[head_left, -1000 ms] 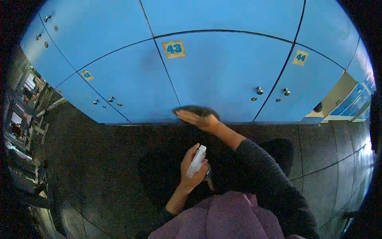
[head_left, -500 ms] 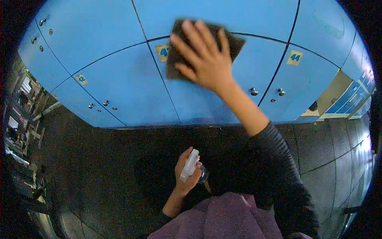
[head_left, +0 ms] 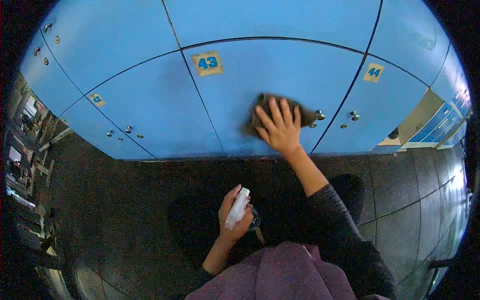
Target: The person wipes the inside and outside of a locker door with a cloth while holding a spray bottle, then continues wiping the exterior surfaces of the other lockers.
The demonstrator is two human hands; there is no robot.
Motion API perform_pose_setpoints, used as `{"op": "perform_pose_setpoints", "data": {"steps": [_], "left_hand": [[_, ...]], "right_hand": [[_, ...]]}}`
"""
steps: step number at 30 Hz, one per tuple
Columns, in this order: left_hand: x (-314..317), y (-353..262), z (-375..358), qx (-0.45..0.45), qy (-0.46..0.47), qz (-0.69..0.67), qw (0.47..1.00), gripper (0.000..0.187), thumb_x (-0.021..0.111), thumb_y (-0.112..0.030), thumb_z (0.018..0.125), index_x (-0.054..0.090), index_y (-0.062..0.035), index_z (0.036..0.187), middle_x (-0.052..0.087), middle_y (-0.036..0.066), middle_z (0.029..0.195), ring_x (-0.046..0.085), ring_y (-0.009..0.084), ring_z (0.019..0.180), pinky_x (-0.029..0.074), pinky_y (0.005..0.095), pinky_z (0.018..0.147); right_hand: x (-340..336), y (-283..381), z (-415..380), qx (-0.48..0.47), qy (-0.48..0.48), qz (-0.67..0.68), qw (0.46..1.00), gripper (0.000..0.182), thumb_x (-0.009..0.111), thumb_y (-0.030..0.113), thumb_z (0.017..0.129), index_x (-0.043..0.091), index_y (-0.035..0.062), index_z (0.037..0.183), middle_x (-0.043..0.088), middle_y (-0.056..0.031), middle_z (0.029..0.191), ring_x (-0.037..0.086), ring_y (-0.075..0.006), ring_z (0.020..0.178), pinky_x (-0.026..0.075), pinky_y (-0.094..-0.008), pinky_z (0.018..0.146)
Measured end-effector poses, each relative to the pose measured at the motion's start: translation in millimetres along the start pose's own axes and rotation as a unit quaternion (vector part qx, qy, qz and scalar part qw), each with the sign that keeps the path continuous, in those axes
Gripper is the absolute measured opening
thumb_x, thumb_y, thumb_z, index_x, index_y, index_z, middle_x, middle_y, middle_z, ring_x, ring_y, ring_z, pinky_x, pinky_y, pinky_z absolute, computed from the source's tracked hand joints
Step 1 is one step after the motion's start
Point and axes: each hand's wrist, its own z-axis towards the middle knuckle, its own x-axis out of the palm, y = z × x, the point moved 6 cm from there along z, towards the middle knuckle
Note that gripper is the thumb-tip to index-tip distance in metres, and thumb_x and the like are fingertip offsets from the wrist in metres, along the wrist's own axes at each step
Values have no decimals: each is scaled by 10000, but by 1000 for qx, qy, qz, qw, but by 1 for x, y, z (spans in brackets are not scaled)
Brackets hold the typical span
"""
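My right hand lies spread over a dark cloth, pressing it on the lower part of the blue locker door marked 43. The cloth's right edge is beside the door's knob. Down near my lap, my left hand is wrapped round a spray bottle with a white spray head; most of the bottle's body is hidden behind the hand. The number label is uncovered at the door's upper left.
Locker door 42 stands to the left and door 44 to the right, both with small knobs. Dark floor tiles lie below. Cluttered items show at the far left.
My right hand and the cloth have moved down the door and slightly right, away from the number 43 label. My left hand has stayed in place with the spray bottle.
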Motion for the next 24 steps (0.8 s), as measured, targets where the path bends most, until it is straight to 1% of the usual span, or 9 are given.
{"op": "perform_pose_setpoints", "data": {"steps": [4,6,11,14,16,20,21,22,24], "left_hand": [[3,0,-3,-27,13,-93,995,579,573,22,761,391,-40,1307,562,150,1053,601,159,845,501,287,771],[2,-1,-3,-20,21,-91,995,583,571,25,760,391,-44,1310,559,152,1056,601,161,840,501,284,768],[0,4,-4,7,-3,-109,994,591,567,33,755,386,-34,1314,554,148,1068,598,167,853,506,286,772],[-1,11,-11,-6,-21,-93,995,585,565,33,756,388,-23,1311,553,147,1076,593,167,866,508,289,776],[0,11,-11,-16,-24,-111,993,577,565,28,760,391,-17,1308,553,150,1079,590,166,875,507,289,780],[2,-1,-6,-11,-6,-137,991,559,566,7,776,390,-11,1307,558,153,1075,586,160,883,499,283,790],[3,-2,-5,-5,-1,-124,992,555,567,0,781,389,-10,1307,560,153,1072,585,158,883,496,281,794],[3,0,-4,-8,-3,-110,994,556,571,-4,783,388,-10,1308,561,151,1069,584,157,886,493,284,798],[3,6,-4,-14,-6,-81,997,558,580,-14,786,385,-9,1309,564,147,1063,582,156,892,487,288,806]], "right_hand": [[55,9,-120,-27,176,21,984,531,501,470,863,371,341,1361,410,-49,1361,344,-302,1266,302,-562,986],[77,12,-168,-10,288,50,956,522,457,446,905,302,344,1392,382,-38,1378,317,-300,1289,266,-566,1022],[52,11,-131,16,169,41,985,524,556,417,844,404,359,1343,387,13,1393,339,-239,1280,310,-505,1004],[11,0,-46,47,115,80,989,522,519,438,863,424,262,1345,330,-133,1418,292,-361,1296,235,-585,1015],[-21,-14,18,48,18,56,997,553,513,476,853,429,246,1349,248,-142,1474,233,-372,1335,187,-575,1030],[-87,-46,126,62,-125,28,990,659,500,547,829,406,190,1374,237,-147,1479,191,-373,1351,123,-521,1061],[-98,-55,144,76,-180,41,980,657,511,571,798,407,260,1367,271,-104,1472,225,-343,1343,148,-529,1052],[-111,-59,161,60,-220,18,974,660,509,531,825,418,157,1361,278,-137,1461,221,-348,1345,146,-501,1060],[-131,-63,184,63,-191,1,980,663,505,489,842,401,90,1362,273,-162,1454,230,-342,1342,175,-545,1046]]}}
